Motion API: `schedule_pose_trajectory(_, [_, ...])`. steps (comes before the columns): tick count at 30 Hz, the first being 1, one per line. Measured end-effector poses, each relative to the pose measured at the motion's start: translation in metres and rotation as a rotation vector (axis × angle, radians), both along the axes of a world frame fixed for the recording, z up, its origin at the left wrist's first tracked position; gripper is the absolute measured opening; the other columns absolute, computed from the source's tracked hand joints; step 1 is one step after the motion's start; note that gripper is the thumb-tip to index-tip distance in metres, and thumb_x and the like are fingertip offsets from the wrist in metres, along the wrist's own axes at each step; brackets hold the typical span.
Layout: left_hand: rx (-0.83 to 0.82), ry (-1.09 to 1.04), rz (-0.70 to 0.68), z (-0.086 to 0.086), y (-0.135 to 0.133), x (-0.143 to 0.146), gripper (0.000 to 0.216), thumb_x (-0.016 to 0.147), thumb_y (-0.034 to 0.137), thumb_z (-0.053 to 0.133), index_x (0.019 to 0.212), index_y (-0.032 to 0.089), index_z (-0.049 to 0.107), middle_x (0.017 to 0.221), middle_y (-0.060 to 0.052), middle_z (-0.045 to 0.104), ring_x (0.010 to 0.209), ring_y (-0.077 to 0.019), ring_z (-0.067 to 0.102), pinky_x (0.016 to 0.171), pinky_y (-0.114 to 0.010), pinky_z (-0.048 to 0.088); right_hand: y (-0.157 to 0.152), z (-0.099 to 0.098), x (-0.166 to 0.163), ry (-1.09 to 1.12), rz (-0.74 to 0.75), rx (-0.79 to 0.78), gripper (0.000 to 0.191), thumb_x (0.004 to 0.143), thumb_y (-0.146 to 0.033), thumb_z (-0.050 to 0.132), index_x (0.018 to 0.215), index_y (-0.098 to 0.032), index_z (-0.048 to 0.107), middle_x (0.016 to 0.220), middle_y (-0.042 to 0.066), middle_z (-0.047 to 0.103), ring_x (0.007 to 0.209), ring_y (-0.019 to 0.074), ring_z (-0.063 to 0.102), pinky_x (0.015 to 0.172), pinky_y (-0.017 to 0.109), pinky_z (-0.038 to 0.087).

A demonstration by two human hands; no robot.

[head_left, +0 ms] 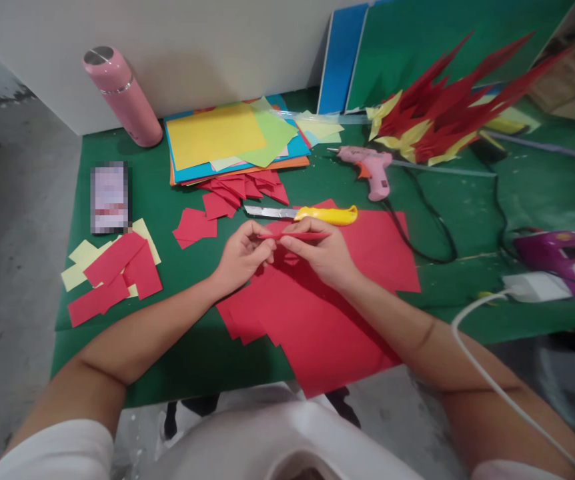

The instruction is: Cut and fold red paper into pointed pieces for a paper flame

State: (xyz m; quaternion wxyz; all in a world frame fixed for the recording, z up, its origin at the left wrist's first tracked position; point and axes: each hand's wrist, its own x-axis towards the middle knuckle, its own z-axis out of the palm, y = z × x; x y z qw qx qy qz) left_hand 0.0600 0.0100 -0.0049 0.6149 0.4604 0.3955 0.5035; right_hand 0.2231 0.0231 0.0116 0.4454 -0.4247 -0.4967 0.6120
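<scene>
White shirt at bottom edge, soft cloth; bare forearms reach out from it. Left hand and right hand meet over flat red sheets fanned on a green mat. Both pinch one narrow red strip, thin paper seen edge-on and held level just above the sheets: left fingertips pressed together on its left end, right thumb and forefinger closed along its right half. Cutter, bare steel blade and glossy yellow handle, lies just beyond the hands. Small red squares heaped behind it. Pink plastic glue gun to the right, black cord trailing. Pink cylindrical bottle upright at far left.
</scene>
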Motion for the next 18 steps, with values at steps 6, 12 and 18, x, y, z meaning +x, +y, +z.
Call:
schedule_pose_trajectory(6, [0.037, 0.023, 0.015, 0.0009, -0.0002, -0.0007, 0.021, 0.080, 0.027, 0.067, 0.078, 0.020, 0.047, 0.062, 0.008, 0.060, 0.043, -0.0025, 0.052, 0.040, -0.012, 0.040, -0.0005, -0.0003, 0.0003, -0.011, 0.015, 0.002, 0.034, 0.067, -0.043, 0.086, 0.067, -0.019, 0.062, 0.069, -0.003, 0.064, 0.051, 0.0076, 0.056, 0.046, 0.022, 0.048])
schedule_pose_trajectory(12, [0.028, 0.011, 0.018, 0.0016, 0.0003, -0.0014, 0.018, 0.081, 0.031, 0.066, 0.079, 0.019, 0.052, 0.063, 0.006, 0.064, 0.045, -0.0033, 0.055, 0.041, -0.013, 0.043, 0.0010, 0.0010, 0.0010, -0.007, 0.001, -0.031, 0.036, 0.065, -0.045, 0.087, 0.066, -0.020, 0.062, 0.067, -0.002, 0.066, 0.053, 0.0088, 0.056, 0.046, 0.022, 0.047])
schedule_pose_trajectory(18, [0.028, -0.005, 0.045, 0.0016, 0.0003, -0.0015, 0.021, 0.081, 0.033, 0.068, 0.078, 0.018, 0.054, 0.064, 0.004, 0.066, 0.045, -0.0036, 0.056, 0.041, -0.013, 0.044, 0.0018, 0.0019, 0.0014, 0.005, -0.014, -0.022, 0.037, 0.065, -0.046, 0.087, 0.066, -0.020, 0.061, 0.065, -0.001, 0.066, 0.051, 0.0092, 0.054, 0.045, 0.023, 0.043])
